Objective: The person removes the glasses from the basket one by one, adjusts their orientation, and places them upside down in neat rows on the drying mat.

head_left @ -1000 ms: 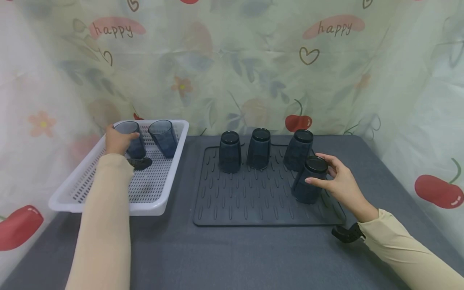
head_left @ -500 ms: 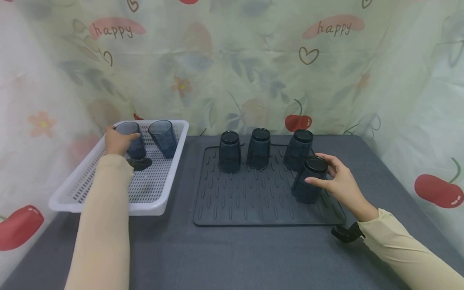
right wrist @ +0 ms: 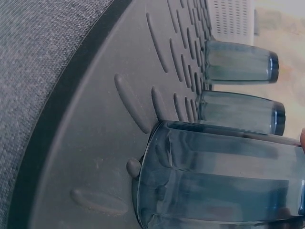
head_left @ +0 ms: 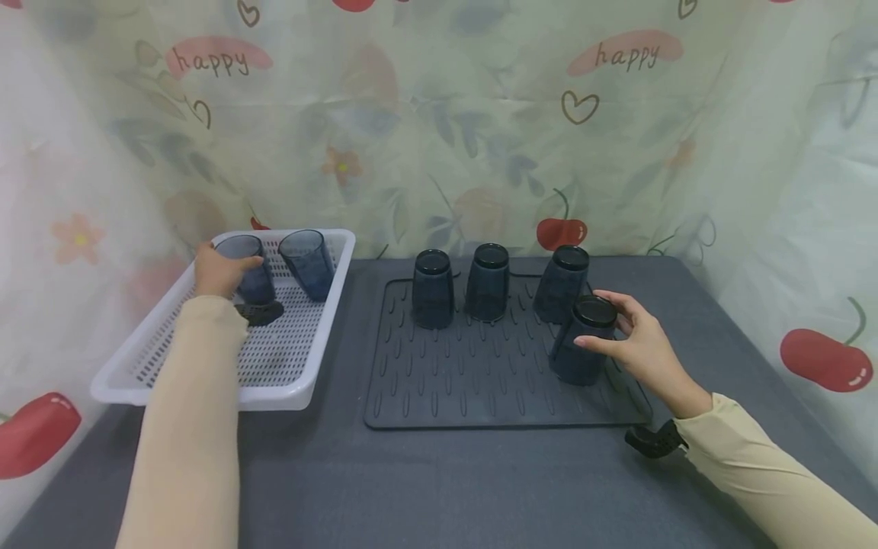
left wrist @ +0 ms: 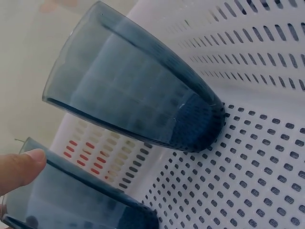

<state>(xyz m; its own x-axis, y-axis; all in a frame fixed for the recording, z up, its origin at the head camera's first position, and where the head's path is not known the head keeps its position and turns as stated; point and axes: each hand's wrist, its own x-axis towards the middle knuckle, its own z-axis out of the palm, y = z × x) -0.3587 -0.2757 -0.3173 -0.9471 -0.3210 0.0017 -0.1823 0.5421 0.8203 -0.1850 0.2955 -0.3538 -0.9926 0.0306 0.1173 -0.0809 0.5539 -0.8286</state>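
Observation:
My left hand [head_left: 218,271] grips a blue-tinted drinking glass [head_left: 255,278] by its rim inside the white basket [head_left: 291,396]. In the left wrist view, the thumb [left wrist: 24,168] lies over that glass's side near the rim. A second glass [head_left: 309,267] leans mouth-up against the basket's back right. At the right, my right hand [head_left: 641,343] holds an upside-down glass [head_left: 581,351] near its base, thumb in front and fingers behind. That glass's rim rests on the dark ridged drying mat [right wrist: 90,157].
Three more upside-down glasses stand along the mat's back: a left one [head_left: 433,290], a middle one [head_left: 488,284] and a right one [head_left: 562,286] close behind the held glass. A grey cloth [head_left: 439,488] covers the table. A printed curtain [head_left: 425,137] hangs behind.
Both hands keep their grips and the glasses stay in place. The head view has shifted very slightly.

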